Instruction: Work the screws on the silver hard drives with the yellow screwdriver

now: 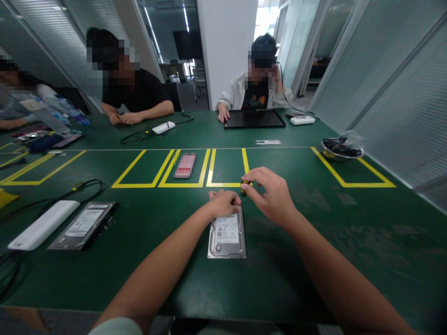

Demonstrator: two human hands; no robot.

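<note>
A silver hard drive (pixel 227 235) with a white label lies flat on the green table in front of me. My left hand (pixel 224 204) rests over its far end, fingers bent around the edge and hiding that part. Just beyond the drive's far right corner, my right hand (pixel 271 194) is closed in a pinch. Between its thumb and fingers is a short black-and-yellow screwdriver-like tool (pixel 243 188), held roughly upright; the lower tip is too small to make out.
To the left lie a second hard drive (pixel 81 226), a white power bank (pixel 44 224) and a black cable (pixel 52 201). A pink phone (pixel 185 165) sits inside yellow tape. A metal bowl (pixel 340 156) of dark items stands far right. People sit opposite, one touching a black panel (pixel 254 119).
</note>
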